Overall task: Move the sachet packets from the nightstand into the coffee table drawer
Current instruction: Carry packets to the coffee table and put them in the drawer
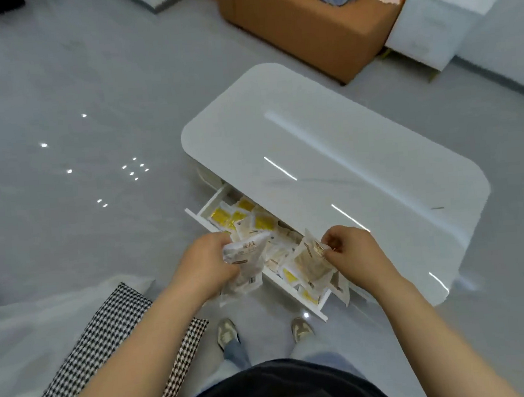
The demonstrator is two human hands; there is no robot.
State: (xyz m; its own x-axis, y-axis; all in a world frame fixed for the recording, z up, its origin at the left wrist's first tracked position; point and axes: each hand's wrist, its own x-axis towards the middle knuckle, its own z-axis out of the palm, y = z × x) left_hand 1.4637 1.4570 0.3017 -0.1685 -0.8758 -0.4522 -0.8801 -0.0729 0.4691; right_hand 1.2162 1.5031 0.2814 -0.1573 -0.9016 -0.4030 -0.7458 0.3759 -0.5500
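The white coffee table (pixel 329 149) has its drawer (pixel 198 217) pulled out toward me. Several yellow and cream sachet packets (pixel 240 218) lie inside it. My left hand (pixel 205 265) grips a bunch of white sachet packets (pixel 247 262) over the drawer's front edge. My right hand (pixel 357 253) pinches a cream sachet packet (pixel 309 262) above the drawer's right part, and more packets hang below it over the front edge. The nightstand (pixel 441 18) stands at the far right.
A tan upholstered block (pixel 303 29) with cloth and packets on top stands behind the table. A houndstooth cloth (pixel 108 338) and clear plastic (pixel 30 335) lie at my lower left. My feet (pixel 227 334) stand just before the drawer. Grey glossy floor stretches to the left.
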